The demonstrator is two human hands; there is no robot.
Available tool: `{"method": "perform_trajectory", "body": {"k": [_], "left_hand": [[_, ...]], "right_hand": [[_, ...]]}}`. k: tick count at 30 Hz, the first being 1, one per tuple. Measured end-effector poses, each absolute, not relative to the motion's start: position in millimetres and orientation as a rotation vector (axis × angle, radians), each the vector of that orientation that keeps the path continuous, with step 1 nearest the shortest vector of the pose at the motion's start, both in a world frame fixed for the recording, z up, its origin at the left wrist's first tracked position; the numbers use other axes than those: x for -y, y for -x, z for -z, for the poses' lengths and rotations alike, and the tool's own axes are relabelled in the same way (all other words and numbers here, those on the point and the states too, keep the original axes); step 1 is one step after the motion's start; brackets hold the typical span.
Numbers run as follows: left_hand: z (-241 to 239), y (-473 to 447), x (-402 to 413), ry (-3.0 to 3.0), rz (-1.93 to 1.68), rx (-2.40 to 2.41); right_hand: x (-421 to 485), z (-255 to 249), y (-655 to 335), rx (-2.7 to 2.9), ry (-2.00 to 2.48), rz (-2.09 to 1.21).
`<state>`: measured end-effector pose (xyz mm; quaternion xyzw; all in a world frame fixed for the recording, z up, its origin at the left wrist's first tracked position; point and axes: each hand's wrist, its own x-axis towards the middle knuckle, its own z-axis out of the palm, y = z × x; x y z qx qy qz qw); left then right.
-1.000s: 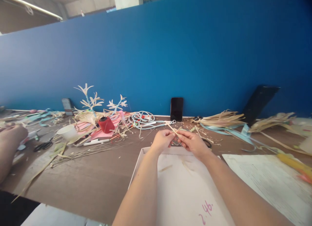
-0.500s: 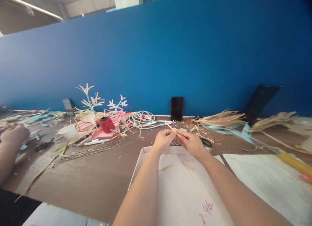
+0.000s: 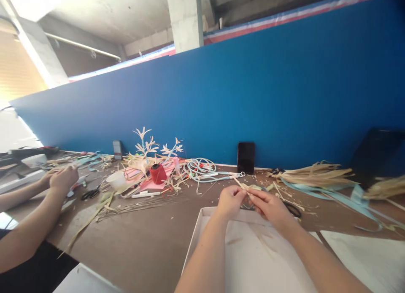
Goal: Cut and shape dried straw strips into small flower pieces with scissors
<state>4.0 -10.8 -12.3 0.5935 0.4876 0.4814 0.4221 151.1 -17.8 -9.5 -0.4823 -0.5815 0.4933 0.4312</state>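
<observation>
So I've got a thin straw strip (image 3: pixel 239 184) pinched from both ends, left hand (image 3: pixel 230 200) and right hand (image 3: pixel 268 205) both closed on it, just over the far edge of the white box (image 3: pixel 202 219) on the counter (image 3: pixel 152 242). Behind it a phone (image 3: pixel 246 157) leans on the blue partition (image 3: pixel 284 95), and a co-worker's hands (image 3: pixel 61 179) are far left.

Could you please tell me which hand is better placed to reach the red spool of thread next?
Probably the left hand: the red spool of thread lies off to its left, while the right hand would have to cross over. Both hands pinch a thin pale straw strip.
</observation>
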Motion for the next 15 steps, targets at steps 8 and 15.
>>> {"method": "perform_trajectory", "body": {"k": [8,15], "left_hand": [[9.9,-6.6,12.4,-1.607,-1.344,-1.230],[7.9,-8.1,14.2,-1.643,-1.327,-1.295]], "right_hand": [[12.4,15.3,-151.2,1.614,1.183,-1.005],[11.0,10.6,-152.0,1.674,1.166,-0.623]]}}
